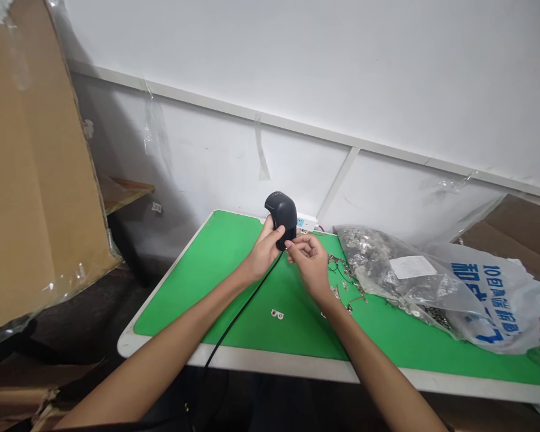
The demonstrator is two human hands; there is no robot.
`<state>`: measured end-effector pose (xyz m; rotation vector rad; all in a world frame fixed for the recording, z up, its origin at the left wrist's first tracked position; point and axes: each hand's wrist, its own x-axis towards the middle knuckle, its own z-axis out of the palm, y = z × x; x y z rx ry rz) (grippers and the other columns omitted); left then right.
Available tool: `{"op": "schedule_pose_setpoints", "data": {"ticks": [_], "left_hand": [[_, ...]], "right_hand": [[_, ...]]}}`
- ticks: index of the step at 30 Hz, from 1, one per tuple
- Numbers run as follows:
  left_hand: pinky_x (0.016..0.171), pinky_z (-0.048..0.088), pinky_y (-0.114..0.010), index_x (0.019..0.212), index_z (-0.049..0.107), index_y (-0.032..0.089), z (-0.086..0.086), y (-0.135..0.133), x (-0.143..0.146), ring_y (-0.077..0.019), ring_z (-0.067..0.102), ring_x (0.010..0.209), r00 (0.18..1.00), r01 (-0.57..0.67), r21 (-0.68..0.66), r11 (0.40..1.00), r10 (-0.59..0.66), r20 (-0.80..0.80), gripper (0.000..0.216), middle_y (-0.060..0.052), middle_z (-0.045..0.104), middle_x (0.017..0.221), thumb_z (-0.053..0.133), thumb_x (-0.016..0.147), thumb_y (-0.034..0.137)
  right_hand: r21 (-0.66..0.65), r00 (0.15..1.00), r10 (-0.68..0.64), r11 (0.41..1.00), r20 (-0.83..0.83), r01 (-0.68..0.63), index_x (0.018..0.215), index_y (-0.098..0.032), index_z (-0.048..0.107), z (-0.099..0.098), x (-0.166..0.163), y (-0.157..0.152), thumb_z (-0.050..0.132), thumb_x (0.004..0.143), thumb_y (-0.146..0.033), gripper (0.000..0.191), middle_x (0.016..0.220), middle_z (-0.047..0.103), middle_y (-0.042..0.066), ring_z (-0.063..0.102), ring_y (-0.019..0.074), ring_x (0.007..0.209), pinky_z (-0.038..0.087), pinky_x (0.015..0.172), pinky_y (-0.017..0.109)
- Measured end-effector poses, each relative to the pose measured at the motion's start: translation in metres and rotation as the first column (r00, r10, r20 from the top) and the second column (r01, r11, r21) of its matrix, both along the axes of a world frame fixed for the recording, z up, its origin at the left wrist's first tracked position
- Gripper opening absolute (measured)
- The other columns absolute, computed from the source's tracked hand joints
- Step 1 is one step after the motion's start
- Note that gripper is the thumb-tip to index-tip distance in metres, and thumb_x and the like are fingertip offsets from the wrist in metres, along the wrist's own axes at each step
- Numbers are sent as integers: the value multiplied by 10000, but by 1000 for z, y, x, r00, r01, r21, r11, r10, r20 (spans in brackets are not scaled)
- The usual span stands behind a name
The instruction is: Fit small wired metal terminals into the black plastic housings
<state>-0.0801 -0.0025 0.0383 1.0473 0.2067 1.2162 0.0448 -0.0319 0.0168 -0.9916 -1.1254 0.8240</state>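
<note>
My left hand (261,255) is wrapped round a black device (284,211) with a rounded, bent head, held upright above the green table. The thumb lies across its front. From its lower end a black cable (239,313) runs down over the table's near edge. My right hand (312,259) is closed, its thumb and forefinger pinched at the device's lower right edge. What sits between those fingertips is too small to make out. On the mat in front of my hands lies a small whitish metal part (277,314).
Loose small metal parts (344,285) are scattered right of my hands. Further right lie a clear plastic bag (382,258) of parts and a white bag (499,306) with blue print. A power strip (306,222) stands by the wall. A large cardboard sheet (31,168) rises at left.
</note>
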Motion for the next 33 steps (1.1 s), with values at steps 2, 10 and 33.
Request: {"op": "schedule_pose_setpoints", "data": {"ticks": [2,10,33], "left_hand": [[1075,533,-463,1488,463,246,0,-1,0,-315,620,1309,1000,7,6,1000,-7,0,702,-113,659,1346,777,885,425],[995,578,-469,1462,468,199,5,-4,-3,-326,687,1205,1000,-14,4,1000,14,16,630,-135,698,1258,703,923,424],[813,522,-398,1453,450,168,-11,4,-8,-216,620,781,538,-310,524,793,601,-591,615,-138,679,1245,673,912,358]], "right_hand": [[-19,999,-11,1000,-32,11,887,-247,531,-1,0,1,891,696,-535,499,600,659,-70,597,129,516,490,528,257],[-140,994,77,986,-79,-87,925,-243,523,-1,2,4,931,625,-590,613,620,661,-83,609,119,495,490,494,238],[-98,957,14,994,-290,-45,852,-219,611,-5,12,13,972,579,-539,555,661,691,-49,631,106,547,539,568,233]]}}
